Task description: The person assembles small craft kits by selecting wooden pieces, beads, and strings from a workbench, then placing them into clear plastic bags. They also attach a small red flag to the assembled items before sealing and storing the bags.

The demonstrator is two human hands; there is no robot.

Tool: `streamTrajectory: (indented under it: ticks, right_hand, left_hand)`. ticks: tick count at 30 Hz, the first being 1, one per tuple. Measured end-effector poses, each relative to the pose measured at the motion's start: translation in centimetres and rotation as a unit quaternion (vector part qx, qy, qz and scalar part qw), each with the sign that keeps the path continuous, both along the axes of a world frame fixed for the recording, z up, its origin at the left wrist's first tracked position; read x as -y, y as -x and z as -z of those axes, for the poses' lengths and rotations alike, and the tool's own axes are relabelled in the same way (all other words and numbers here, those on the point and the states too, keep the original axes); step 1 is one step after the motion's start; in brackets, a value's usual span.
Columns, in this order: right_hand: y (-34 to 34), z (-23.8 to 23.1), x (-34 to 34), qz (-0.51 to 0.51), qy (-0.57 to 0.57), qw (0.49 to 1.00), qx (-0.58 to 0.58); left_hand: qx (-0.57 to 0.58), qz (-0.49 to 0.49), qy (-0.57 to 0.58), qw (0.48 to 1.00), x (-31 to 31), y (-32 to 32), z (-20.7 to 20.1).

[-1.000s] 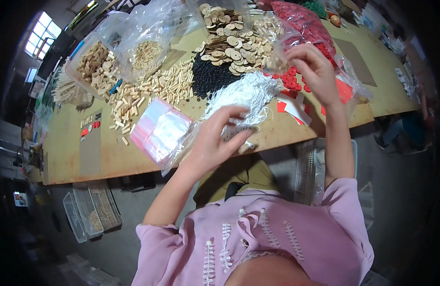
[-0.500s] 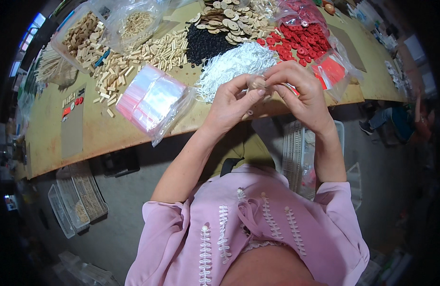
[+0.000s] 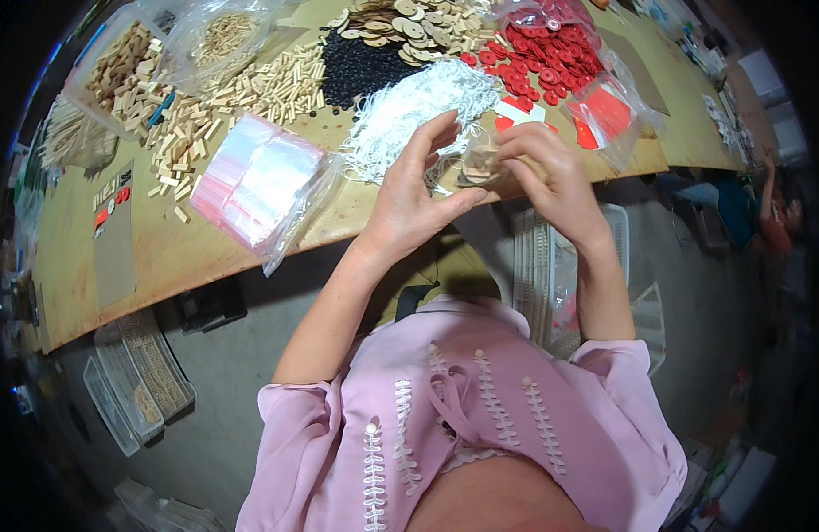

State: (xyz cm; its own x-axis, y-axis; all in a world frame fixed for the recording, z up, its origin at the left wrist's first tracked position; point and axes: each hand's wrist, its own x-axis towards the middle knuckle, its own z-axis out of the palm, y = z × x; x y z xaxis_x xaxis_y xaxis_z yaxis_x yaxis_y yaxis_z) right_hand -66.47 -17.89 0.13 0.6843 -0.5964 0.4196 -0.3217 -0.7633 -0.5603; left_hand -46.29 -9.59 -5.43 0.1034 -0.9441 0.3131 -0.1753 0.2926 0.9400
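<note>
My right hand [image 3: 556,186] pinches a small clear plastic bag [image 3: 479,163] with pale wooden pieces showing inside it, above the table's front edge. Close to its left, my left hand [image 3: 402,202] is open, thumb and fingers spread apart, with nothing in its grasp. Just beyond the hands lies a heap of white strings [image 3: 418,106]. Left of my left hand is a stack of clear bags with pink edges [image 3: 254,177]. Red and white cards [image 3: 519,112] rest on the table past my right hand.
Across the table [image 3: 64,293] spread wooden blocks [image 3: 175,146], wooden dowels [image 3: 290,84], small black pieces [image 3: 361,75], wooden discs [image 3: 418,31] and red wheels [image 3: 551,58]. A bag of red cards [image 3: 602,115] lies at right. Crates [image 3: 148,372] stand below; another person [image 3: 773,213] is far right.
My left hand has come off the small bag and opened, moving slightly left. The bag stays in my right hand and is now plainly visible. The view has shifted a little.
</note>
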Motion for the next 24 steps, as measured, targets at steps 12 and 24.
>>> streamTrajectory:
  ticks: [12,24]
  right_hand:
    - [1.6,1.7,1.1,0.002,0.005,1.0,-0.021]
    - [1.5,1.9,1.8,0.006,-0.018,0.998,-0.06]
  left_hand:
    - [0.22,0.009,0.13,0.967,3.4,0.7,-0.5]
    - [0.343,-0.081,0.158,0.923,5.5,2.2,1.7]
